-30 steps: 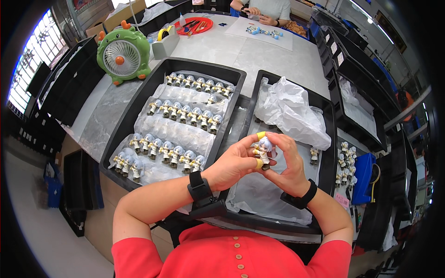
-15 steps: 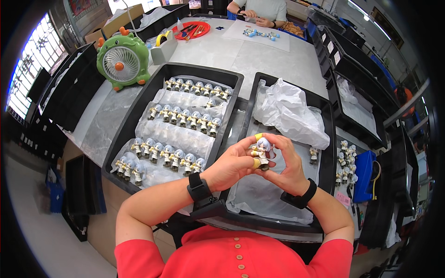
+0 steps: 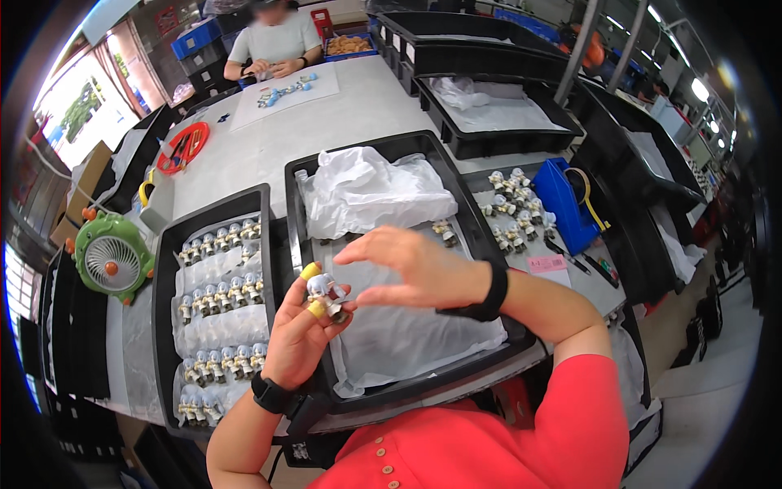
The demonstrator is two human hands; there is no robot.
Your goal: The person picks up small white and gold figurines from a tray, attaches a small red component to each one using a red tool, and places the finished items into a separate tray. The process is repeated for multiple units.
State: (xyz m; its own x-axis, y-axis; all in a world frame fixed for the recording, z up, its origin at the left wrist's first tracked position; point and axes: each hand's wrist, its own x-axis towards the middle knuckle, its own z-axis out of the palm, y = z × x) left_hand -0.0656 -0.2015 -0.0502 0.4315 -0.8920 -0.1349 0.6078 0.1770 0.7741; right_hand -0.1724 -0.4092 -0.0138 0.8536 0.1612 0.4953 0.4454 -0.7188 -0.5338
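From my end, the left hand (image 3: 295,342) has its grip clamped on a small pale-haired figure (image 3: 326,297), held up over the left edge of a black tray (image 3: 456,196), while the right hand (image 3: 423,273) spreads its grip wide, thumb and fingers apart, just beside it. Crumpled white paper (image 3: 366,196) lies toward that tray's far end, and I see rows of similar figures (image 3: 222,295) in a second tray (image 3: 164,326) to its left on the desk (image 3: 220,155).
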